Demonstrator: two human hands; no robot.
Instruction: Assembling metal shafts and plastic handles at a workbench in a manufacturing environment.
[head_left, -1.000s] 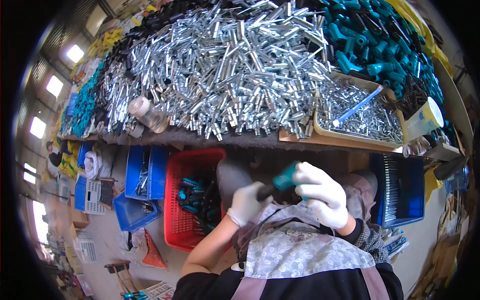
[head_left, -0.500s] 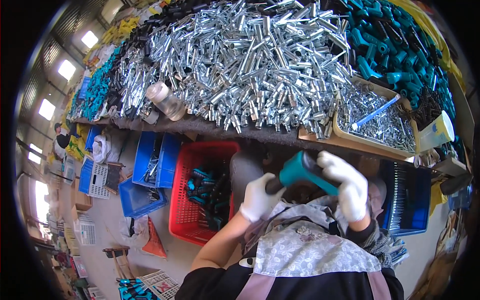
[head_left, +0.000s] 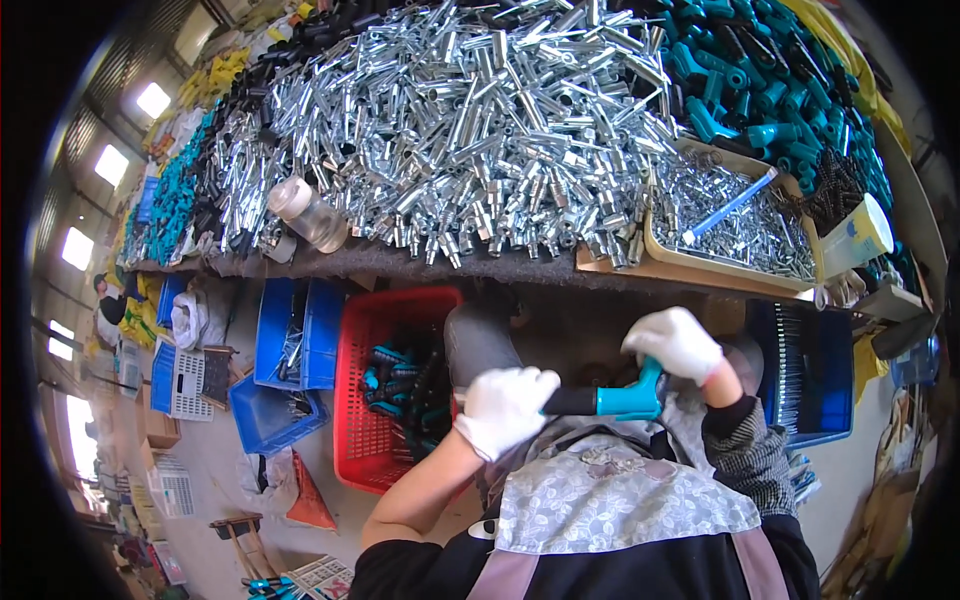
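Note:
A teal and black pistol-shaped tool point(head_left: 627, 401) lies nearly level above my lap. Closed around its black left end is my left hand point(head_left: 505, 412), in a white glove. The bent teal end points up toward my right hand point(head_left: 676, 343), also gloved in white. The right fingers curl down over that end, and their tips are partly hidden. Beyond both hands, a big heap of shiny metal tubes and fittings point(head_left: 470, 130) covers the bench. A shallow tray point(head_left: 655, 242) of small metal parts sits at the bench's front right edge.
Left of my legs stands a red crate point(head_left: 345, 420) with teal and black tools inside. Blue bins point(head_left: 325, 350) stand farther left, another blue bin point(head_left: 835, 400) at right. A clear jar point(head_left: 318, 222) and a pale cup point(head_left: 855, 238) sit near the bench edge. Teal parts point(head_left: 770, 90) lie heaped far right.
The tool has swung from a raised, tilted position to nearly level and lower. My left hand has dropped slightly; my right hand has turned over the teal end. The whole view has shifted slightly.

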